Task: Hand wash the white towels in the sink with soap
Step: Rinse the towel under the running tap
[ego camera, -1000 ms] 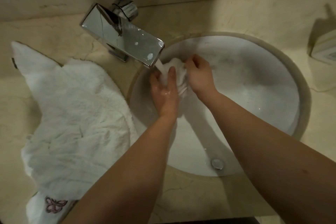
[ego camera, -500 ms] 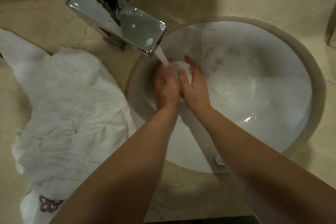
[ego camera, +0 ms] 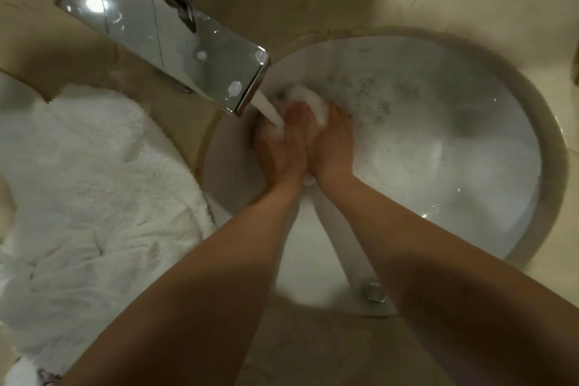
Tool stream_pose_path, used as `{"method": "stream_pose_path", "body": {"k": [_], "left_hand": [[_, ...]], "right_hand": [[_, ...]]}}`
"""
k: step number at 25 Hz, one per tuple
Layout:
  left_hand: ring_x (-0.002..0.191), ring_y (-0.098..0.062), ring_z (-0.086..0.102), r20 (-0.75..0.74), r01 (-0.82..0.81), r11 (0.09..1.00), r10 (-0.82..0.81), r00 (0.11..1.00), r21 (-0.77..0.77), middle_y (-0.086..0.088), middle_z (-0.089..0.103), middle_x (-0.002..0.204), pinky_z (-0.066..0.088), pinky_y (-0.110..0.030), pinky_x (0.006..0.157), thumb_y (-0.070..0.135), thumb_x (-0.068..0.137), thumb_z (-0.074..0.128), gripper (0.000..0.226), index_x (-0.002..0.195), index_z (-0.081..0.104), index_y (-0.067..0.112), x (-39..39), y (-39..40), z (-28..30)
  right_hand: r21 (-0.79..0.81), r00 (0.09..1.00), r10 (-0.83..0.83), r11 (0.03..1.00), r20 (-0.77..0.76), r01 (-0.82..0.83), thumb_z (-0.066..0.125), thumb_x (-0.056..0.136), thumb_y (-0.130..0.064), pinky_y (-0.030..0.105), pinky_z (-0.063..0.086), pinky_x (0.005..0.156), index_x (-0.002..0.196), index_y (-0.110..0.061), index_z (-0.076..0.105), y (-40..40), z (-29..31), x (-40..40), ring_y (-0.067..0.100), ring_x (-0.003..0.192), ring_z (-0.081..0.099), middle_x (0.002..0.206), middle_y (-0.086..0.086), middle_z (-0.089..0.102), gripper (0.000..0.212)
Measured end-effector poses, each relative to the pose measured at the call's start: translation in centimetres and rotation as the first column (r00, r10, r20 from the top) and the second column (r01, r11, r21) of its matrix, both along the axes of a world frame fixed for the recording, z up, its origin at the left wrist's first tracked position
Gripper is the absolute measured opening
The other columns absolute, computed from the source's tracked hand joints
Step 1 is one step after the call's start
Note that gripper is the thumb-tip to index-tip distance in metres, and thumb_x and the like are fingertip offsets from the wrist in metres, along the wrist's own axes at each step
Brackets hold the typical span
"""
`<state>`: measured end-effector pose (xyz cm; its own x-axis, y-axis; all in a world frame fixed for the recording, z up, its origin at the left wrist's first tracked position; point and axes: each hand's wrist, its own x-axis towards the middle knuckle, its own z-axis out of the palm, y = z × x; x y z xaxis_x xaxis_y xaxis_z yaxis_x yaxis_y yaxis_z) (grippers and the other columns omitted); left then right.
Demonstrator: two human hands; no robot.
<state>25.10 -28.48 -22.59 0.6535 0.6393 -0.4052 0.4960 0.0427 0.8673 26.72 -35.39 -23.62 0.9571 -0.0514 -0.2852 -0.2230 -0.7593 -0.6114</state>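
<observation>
Both bare forearms reach forward and converge, wrists nearly touching; the left hand (ego camera: 277, 147) lies palm down, back toward the camera, fingers curled forward and downward; the right hand (ego camera: 333, 141) sits just beside it, pressed against its inner edge, fingers likewise curled over; the two hands are cupped together, knuckles raised, fingertips hidden from view.
</observation>
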Motion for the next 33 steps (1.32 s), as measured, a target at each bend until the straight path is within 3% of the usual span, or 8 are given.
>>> {"method": "stream_pose_path", "body": {"k": [3,7,9,13,17,22,28,33], "left_hand": [[0.083,0.000,0.068,-0.070,-0.014,0.998,0.010,0.997,-0.064,0.001,0.073,0.104,0.059,-0.025,0.077,0.050,0.084,0.063,0.043,0.112,0.069,0.017,0.4,-0.3,-0.1],[0.069,-0.029,0.067,-0.053,0.025,0.879,0.000,0.999,0.477,-0.009,0.070,0.078,0.048,-0.031,0.062,0.038,0.094,0.050,0.037,0.084,0.070,0.009,2.1,-1.2,-0.5],[0.068,-0.031,0.066,-0.040,-0.018,0.871,0.043,0.998,0.491,-0.012,0.069,0.075,0.047,-0.034,0.063,0.040,0.095,0.045,0.043,0.080,0.070,0.009,2.7,-1.5,-0.5],[0.067,-0.032,0.066,-0.006,-0.077,0.842,0.095,0.995,0.534,-0.014,0.069,0.074,0.053,-0.040,0.061,0.035,0.097,0.047,0.040,0.078,0.070,0.009,2.7,-1.3,-0.7],[0.109,-0.032,0.062,-0.200,0.022,0.926,0.058,0.978,0.377,-0.016,0.069,0.111,0.042,-0.035,0.089,0.037,0.100,0.052,0.035,0.105,0.069,0.007,2.2,-1.5,1.6],[0.139,-0.028,0.033,-0.625,0.163,0.984,-0.080,0.777,0.077,-0.013,0.049,0.143,0.017,-0.038,0.115,0.079,0.084,0.044,0.086,0.138,0.052,0.012,2.2,-0.9,3.8],[0.120,-0.017,0.061,-0.256,-0.126,0.971,0.072,0.964,-0.201,-0.001,0.066,0.127,0.045,-0.035,0.106,0.069,0.074,0.070,0.076,0.130,0.061,0.018,2.5,0.3,5.2],[0.112,-0.020,0.066,-0.005,-0.140,0.988,0.140,0.990,-0.062,-0.005,0.071,0.116,0.050,-0.034,0.098,0.051,0.086,0.068,0.052,0.122,0.065,0.013,1.5,0.7,4.7]], "right_hand": [[-0.007,0.997,0.054,0.999,0.053,-0.053,0.053,0.101,-0.026,0.033,0.037,0.099,0.132,0.002,0.054,-0.7,-0.9,1.3,0.035,0.115,0.059,0.124,0.022,0.063,0.043],[-0.216,0.936,0.319,0.934,0.148,-0.285,0.060,0.094,-0.024,0.033,0.053,0.077,0.123,-0.001,0.061,-0.7,-0.2,3.3,0.034,0.088,0.070,0.104,0.022,0.070,0.036],[-0.275,0.858,0.440,0.887,0.266,-0.371,0.066,0.081,-0.021,0.031,0.049,0.042,0.091,0.002,0.066,-0.6,0.4,3.6,0.034,0.050,0.065,0.070,0.023,0.067,0.024],[-0.229,0.843,0.448,0.891,0.298,-0.393,0.045,0.094,-0.036,0.027,0.044,0.044,0.072,-0.005,0.064,-0.5,0.1,4.1,0.030,0.047,0.061,0.060,0.016,0.063,0.042],[-0.028,0.972,0.224,0.975,0.070,-0.222,0.043,0.101,-0.041,0.027,0.032,0.063,0.098,-0.005,0.069,-0.4,1.2,3.8,0.037,0.082,0.066,0.089,0.020,0.071,0.045],[0.143,0.998,-0.043,0.989,-0.036,0.047,0.043,0.101,-0.042,0.027,0.030,0.063,0.087,-0.013,0.060,-1.3,3.4,1.3,0.026,0.077,0.060,0.079,0.006,0.063,0.036],[0.355,0.986,-0.064,0.935,0.152,0.006,0.039,0.097,-0.041,0.029,0.038,0.074,0.096,-0.011,0.060,-1.3,4.8,0.9,0.021,0.087,0.054,0.093,0.008,0.059,0.036],[0.525,0.990,-0.137,0.841,-0.031,0.133,0.046,0.099,-0.038,0.020,0.041,0.064,0.074,-0.027,0.054,-0.4,6.2,1.4,0.002,0.067,0.051,0.073,-0.006,0.057,0.028]]}}
